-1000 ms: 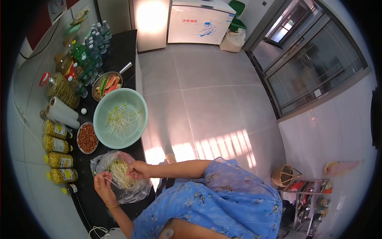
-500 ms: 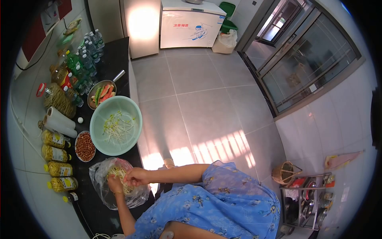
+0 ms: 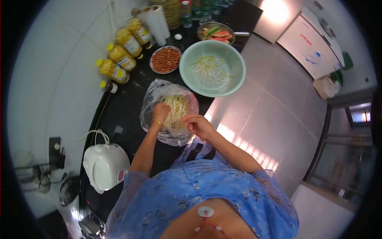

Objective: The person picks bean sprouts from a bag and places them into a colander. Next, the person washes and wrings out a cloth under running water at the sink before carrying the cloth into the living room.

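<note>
Bean sprouts [image 3: 175,113] lie in a clear plastic bag [image 3: 150,96] spread on the black counter. My left hand [image 3: 160,113] is at the left side of the pile, its fingers closed on sprouts. Over the bag's right edge, my right hand [image 3: 200,126] has thumb and fingertips pinched together; whatever is between them is too small to make out. Beyond the bag stands a pale green basin [image 3: 235,78], with more sprouts [image 3: 211,67] on its bottom.
A bowl of peanuts [image 3: 166,59], a white egg [image 3: 178,36] and a pan with vegetable pieces [image 3: 219,33] are behind. Yellow-capped jars [image 3: 123,55] line the wall. A white appliance [image 3: 106,166] sits at the left on the black counter [image 3: 131,99].
The camera view has turned, so the counter now runs across the upper left. My right hand has moved apart from my left, towards the bag's edge.
</note>
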Available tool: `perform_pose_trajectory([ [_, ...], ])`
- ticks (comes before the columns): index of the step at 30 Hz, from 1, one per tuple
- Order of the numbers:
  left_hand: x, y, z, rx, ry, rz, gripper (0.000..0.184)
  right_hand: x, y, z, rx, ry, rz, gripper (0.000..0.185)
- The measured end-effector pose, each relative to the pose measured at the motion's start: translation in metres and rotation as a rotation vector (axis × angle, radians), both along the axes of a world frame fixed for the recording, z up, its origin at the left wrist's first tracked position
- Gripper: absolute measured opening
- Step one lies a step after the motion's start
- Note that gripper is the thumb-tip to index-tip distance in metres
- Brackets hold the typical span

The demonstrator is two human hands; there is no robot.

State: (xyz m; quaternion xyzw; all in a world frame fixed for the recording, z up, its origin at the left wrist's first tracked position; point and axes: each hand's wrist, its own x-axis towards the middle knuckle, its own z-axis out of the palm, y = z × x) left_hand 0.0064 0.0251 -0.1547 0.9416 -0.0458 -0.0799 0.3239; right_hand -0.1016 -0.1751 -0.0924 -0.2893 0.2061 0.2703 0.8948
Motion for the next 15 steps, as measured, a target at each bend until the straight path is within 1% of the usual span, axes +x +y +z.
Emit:
perform_pose_trajectory([
  [2, -0.002, 0.006, 0.008, -0.275, 0.065, 0.077, 0.012, 0.001, 0.000, 0.002, 0.004, -0.005, 0.030, 0.015],
  [3, -0.002, 0.009, 0.012, -0.354, 0.065, 0.102, 0.008, 0.002, 0.001, 0.005, 0.000, -0.012, 0.027, 0.016],
  [4, -0.003, 0.012, 0.016, -0.354, 0.061, 0.112, 0.008, 0.004, 0.002, 0.008, 0.000, -0.015, 0.037, 0.016],
  [6, -0.006, 0.015, 0.029, -0.398, -0.085, 0.136, 0.010, 0.006, 0.003, 0.013, -0.019, -0.031, 0.060, 0.016],
  [7, -0.008, 0.016, 0.037, -0.399, -0.089, 0.144, 0.010, 0.007, 0.003, 0.013, -0.020, -0.033, 0.068, 0.016],
  [9, -0.013, 0.016, 0.058, -0.591, -0.160, 0.188, 0.011, 0.013, 0.004, 0.013, -0.014, -0.064, 0.086, 0.016],
  [10, -0.016, 0.015, 0.076, -0.591, -0.164, 0.197, 0.011, 0.016, 0.004, 0.014, -0.015, -0.065, 0.096, 0.016],
  [12, -0.022, 0.016, 0.106, -0.767, 0.014, 0.261, 0.009, 0.023, 0.006, 0.015, -0.028, -0.098, 0.066, 0.013],
  [14, -0.024, 0.020, 0.118, -0.809, 0.057, 0.270, 0.009, 0.032, 0.009, 0.015, -0.040, -0.116, 0.108, 0.012],
  [15, -0.026, 0.020, 0.126, -0.848, 0.122, 0.262, 0.009, 0.035, 0.011, 0.016, -0.053, -0.134, 0.139, 0.011],
])
